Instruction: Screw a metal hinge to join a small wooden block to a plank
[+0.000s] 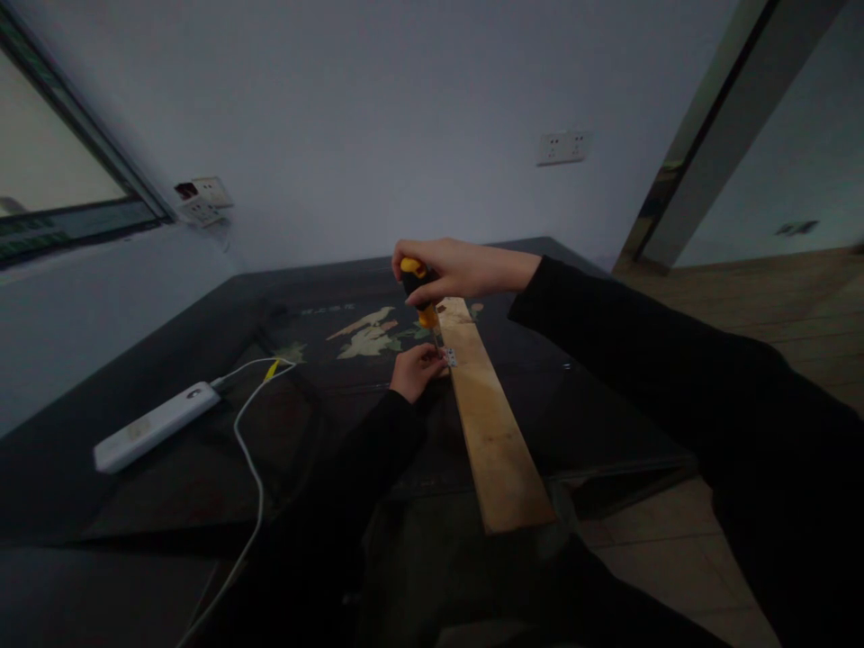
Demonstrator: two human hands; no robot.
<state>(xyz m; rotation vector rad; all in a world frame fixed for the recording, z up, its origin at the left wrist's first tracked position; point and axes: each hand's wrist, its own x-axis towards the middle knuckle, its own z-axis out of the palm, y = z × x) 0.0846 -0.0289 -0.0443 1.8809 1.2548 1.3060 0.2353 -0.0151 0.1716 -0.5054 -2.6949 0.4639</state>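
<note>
A long wooden board (496, 432) lies lengthwise on the dark tabletop, its near end reaching the front edge. On the board's left side is a small silvery metal hinge (452, 357) with holes. Fingers of my left hand (413, 372) are pinched together at the hinge's left edge; whether a screw is between them is too small to tell. Above it, my right hand (452, 267) is wrapped round the black and yellow handle of a screwdriver (427, 315). The screwdriver stands nearly upright, slightly tilted, its tip down by the hinge and my left fingertips.
A white power strip (158, 426) lies on the left of the dark table (270, 297), its white cable (249, 450) running off the front edge. Behind is a wall with sockets (563, 148). A window is at the left, a doorway and wooden floor (776, 315) at the right.
</note>
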